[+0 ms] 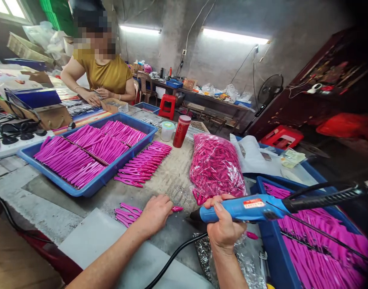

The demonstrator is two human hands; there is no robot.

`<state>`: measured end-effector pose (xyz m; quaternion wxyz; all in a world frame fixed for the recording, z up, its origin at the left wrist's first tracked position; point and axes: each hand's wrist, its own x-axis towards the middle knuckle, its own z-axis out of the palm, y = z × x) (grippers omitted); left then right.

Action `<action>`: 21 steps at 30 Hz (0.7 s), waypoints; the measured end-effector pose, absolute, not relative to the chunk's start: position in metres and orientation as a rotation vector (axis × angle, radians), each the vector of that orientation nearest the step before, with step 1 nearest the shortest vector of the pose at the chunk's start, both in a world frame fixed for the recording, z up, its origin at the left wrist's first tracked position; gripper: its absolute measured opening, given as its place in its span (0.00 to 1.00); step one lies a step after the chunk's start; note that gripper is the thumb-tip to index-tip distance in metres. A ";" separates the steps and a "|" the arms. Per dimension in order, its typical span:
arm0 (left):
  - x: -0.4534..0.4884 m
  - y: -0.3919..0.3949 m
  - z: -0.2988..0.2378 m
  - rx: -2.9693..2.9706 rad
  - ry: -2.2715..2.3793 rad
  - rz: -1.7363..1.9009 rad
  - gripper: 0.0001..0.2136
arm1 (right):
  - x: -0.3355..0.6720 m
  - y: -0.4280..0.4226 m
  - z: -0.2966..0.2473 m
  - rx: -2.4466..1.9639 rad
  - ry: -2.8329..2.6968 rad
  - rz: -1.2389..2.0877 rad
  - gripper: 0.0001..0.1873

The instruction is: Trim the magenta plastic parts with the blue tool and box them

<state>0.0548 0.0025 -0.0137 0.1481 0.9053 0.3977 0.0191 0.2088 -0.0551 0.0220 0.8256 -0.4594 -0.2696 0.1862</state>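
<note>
My right hand (225, 226) is wrapped round a blue electric screwdriver (257, 205), its black nose pointing left and down at the table. My left hand (156, 213) is closed on a slim magenta plastic piece (177, 208). A glossy darker end of that piece sticks out towards the screwdriver nose; my fingers hide the rest. Left of this hand lie several forked magenta pieces (126, 214). Tiny metal parts, seemingly screws (179, 192), are scattered just beyond my hands. A clear bag of small metal parts (204, 251) lies beneath my right wrist.
A blue tray (81, 192) of magenta pieces stands left, beside a laid-out row (144, 162). A bag of glossy magenta parts (216, 164), a red flask (181, 131) and a lidded cup (167, 131) stand ahead. Another blue tray (269, 241) is right. A co-worker (102, 76) sits opposite.
</note>
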 end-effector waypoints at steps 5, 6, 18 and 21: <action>0.055 -0.007 -0.012 2.692 1.041 -0.026 0.09 | 0.212 -0.059 0.018 -0.976 -0.536 0.390 0.17; 0.056 -0.008 -0.012 2.699 1.037 -0.039 0.10 | 0.213 -0.059 0.018 -0.977 -0.533 0.393 0.17; 0.056 -0.007 -0.014 2.667 1.060 -0.028 0.08 | 0.217 -0.063 0.011 -0.937 -0.499 0.419 0.16; 0.055 -0.005 -0.016 2.624 1.084 0.025 0.08 | 0.218 -0.063 0.010 -0.928 -0.484 0.419 0.16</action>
